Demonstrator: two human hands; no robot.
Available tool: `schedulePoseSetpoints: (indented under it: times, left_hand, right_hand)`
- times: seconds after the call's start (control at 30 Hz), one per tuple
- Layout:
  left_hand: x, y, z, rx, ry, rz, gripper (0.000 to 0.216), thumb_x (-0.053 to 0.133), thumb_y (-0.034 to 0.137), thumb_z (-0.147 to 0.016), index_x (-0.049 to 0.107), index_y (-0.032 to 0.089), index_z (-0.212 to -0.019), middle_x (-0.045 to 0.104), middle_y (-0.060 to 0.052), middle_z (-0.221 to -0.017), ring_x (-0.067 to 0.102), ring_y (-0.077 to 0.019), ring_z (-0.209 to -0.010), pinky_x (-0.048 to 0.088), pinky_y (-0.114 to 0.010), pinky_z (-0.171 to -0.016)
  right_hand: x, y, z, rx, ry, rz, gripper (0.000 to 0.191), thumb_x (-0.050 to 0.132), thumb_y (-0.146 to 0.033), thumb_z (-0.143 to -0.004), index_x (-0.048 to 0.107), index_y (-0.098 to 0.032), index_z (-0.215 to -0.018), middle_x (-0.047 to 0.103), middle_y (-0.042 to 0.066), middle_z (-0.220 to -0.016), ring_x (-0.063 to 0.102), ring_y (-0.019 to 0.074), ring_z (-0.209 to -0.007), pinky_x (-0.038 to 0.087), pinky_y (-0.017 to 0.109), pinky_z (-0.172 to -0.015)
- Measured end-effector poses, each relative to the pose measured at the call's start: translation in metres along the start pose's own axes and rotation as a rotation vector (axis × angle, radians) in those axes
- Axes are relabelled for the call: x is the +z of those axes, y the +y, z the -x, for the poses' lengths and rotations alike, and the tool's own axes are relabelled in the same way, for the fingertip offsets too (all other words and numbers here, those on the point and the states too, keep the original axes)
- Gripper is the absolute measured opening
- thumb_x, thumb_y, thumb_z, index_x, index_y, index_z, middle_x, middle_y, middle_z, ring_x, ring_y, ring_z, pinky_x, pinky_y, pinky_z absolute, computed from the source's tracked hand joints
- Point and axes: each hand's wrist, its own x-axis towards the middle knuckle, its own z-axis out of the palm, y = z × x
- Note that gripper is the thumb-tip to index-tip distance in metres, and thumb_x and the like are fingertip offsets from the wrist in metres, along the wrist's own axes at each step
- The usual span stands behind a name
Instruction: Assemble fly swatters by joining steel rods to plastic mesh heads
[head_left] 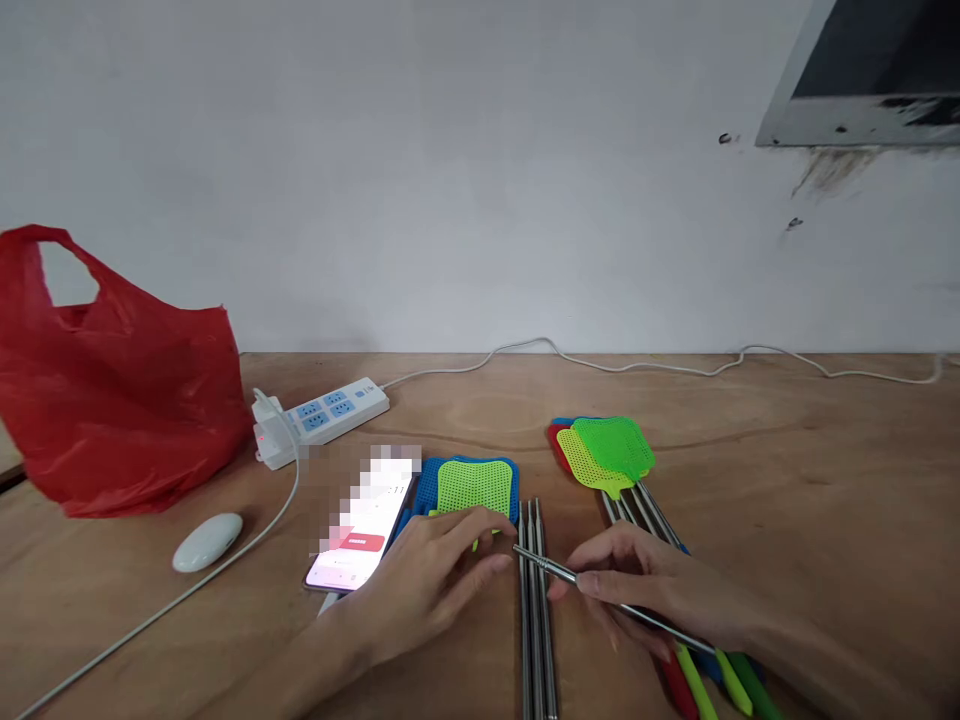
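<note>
My right hand [645,585] pinches a thin metal rod [555,570] that slants across the table, its tip pointing left. My left hand [435,575] rests with curled fingers on a loose green and blue swatter head [472,487], fingertips close to the rod's tip. Three bare metal rods [535,620] lie side by side between my hands. To the right lies a fan of finished fly swatters [604,452] with green, yellow, red and blue heads; their coloured handles [720,680] pass under my right wrist.
A lit phone [360,545] lies left of my left hand. Farther left are a white mouse-like object [208,541], a white power strip [322,415] with its cable, and a red plastic bag [112,385]. A white wall stands behind the wooden table [825,470].
</note>
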Motion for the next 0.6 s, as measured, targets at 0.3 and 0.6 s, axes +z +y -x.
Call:
schedulePoseSetpoints:
  times: [0.3,0.6]
  left_hand:
    - [0.0077,0.0012,-0.0027,0.119,-0.015,0.092,0.009,0.048,0.020,-0.104,0.056,0.022,-0.102,0.063,0.002,-0.085,0.056,-0.0128,-0.072,0.040,-0.022,-0.066]
    - [-0.0013,0.0019,-0.0067,0.050,0.070,0.104,0.015,0.049,0.017,-0.101,0.056,0.021,-0.089,0.058,0.004,-0.076,0.052,-0.0122,-0.067,0.037,-0.022,-0.061]
  right_hand:
    - [-0.0002,0.0076,-0.0004,0.025,-0.074,-0.016,0.048,0.068,-0.055,-0.085,0.073,-0.013,-0.107,0.063,-0.002,-0.062,0.042,0.0015,-0.032,0.031,0.013,-0.033]
    - [0.0067,0.0031,-0.0010,-0.044,-0.018,0.006,0.046,0.061,-0.054,-0.090,0.074,-0.014,-0.108,0.060,-0.003,-0.061,0.036,0.0003,-0.034,0.024,0.013,-0.033]
